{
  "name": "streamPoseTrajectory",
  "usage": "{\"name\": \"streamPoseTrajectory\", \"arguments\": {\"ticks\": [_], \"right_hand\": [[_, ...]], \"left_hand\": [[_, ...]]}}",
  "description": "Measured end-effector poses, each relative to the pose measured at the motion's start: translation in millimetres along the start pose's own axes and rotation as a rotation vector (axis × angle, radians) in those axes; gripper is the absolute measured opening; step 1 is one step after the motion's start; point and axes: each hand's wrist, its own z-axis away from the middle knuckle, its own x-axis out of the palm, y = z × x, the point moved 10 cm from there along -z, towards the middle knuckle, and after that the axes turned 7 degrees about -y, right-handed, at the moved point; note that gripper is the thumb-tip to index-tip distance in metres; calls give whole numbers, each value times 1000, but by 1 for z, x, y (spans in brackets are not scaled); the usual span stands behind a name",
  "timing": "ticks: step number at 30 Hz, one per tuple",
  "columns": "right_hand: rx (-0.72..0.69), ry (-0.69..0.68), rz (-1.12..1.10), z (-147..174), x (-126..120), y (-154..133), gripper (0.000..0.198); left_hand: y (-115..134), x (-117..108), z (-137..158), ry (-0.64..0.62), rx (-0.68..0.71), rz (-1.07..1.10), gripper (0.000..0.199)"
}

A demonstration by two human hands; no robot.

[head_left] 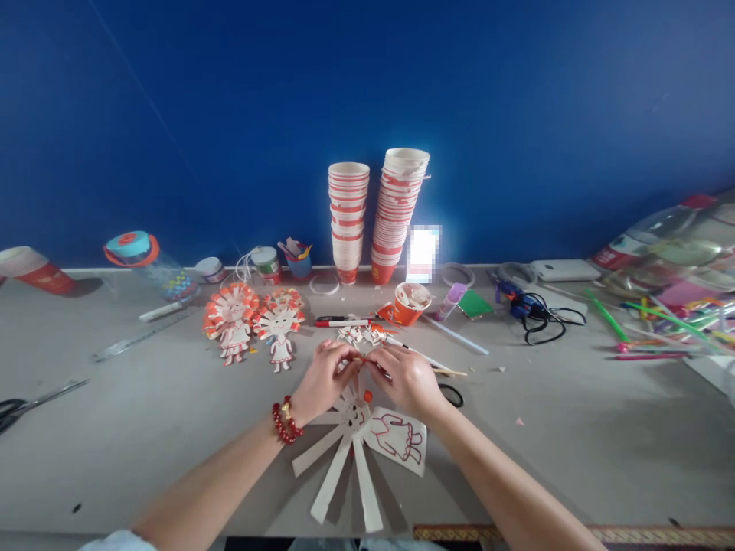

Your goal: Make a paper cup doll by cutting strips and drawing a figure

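A paper-cup doll lies on the table below my hands, its cut strips fanned out round a drawn face. Its uncut panel carries a red outline of a dress, arms and legs. My left hand and my right hand meet above it, fingertips pinched together on the end of a strip that runs up from the face. A small red curl shows just above the face. White and red paper scraps are heaped beyond my fingers. The fingers partly hide the strip end.
Finished dolls lie to the left, near scissors. Two tall cup stacks stand by the blue wall. A red cup of scraps, a glue gun, straws and plastic bottles are at the right.
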Motion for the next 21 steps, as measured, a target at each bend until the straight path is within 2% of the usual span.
{"name": "streamPoseTrajectory", "arguments": {"ticks": [9, 21], "right_hand": [[-53, 1, -34, -1, -2, -4, 21], [20, -67, -22, -1, 5, 1, 17]], "left_hand": [[-5, 2, 2, -16, -46, 104, 25], [-13, 2, 1, 30, -41, 93, 13]]}}
